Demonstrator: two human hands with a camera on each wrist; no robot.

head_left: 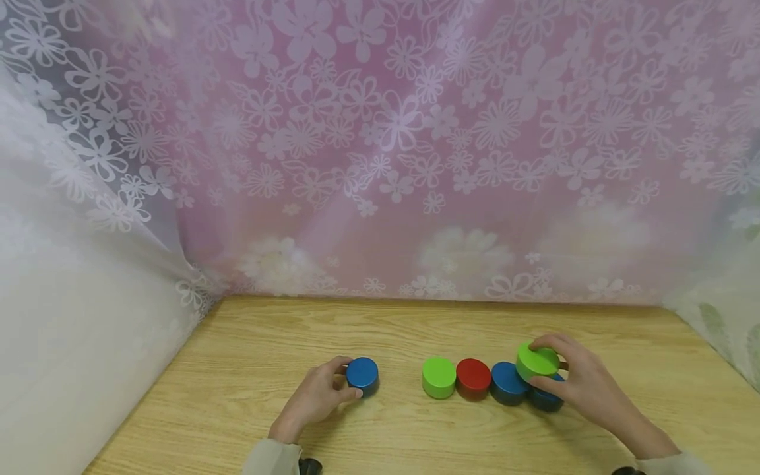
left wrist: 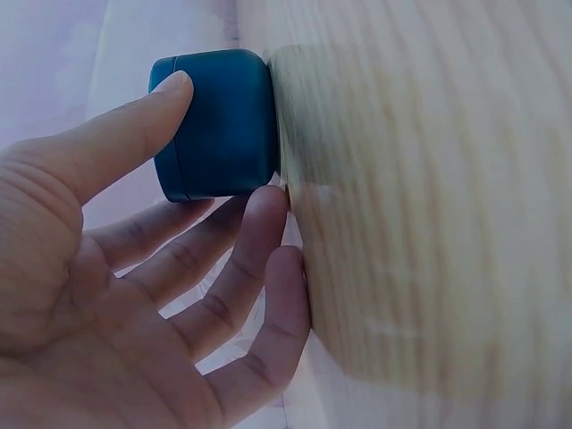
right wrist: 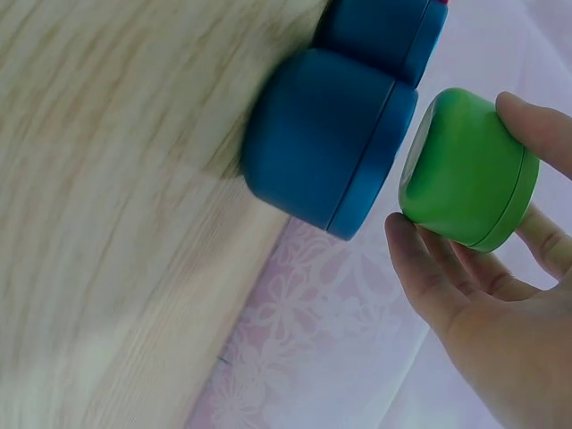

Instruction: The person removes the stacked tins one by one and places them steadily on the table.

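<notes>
My left hand (head_left: 317,394) pinches a small round blue tin (head_left: 363,373) between thumb and fingers. In the left wrist view this blue tin (left wrist: 223,125) stands on the wood, with the thumb on its side. My right hand (head_left: 594,386) grips a bright green tin (head_left: 536,364) by its sides. In the right wrist view the green tin (right wrist: 469,170) is held just above a blue tin (right wrist: 326,143), with a narrow gap between them. That lower blue tin (head_left: 547,400) ends a row on the right and is partly hidden by the green tin and hand.
The row continues leftward with a blue tin (head_left: 509,382), a red tin (head_left: 473,379) and a green tin (head_left: 439,377), side by side. All stand on a wood-grain table (head_left: 267,343). A pink flowered cloth (head_left: 380,165) hangs behind it, and pale cloth hangs at both sides.
</notes>
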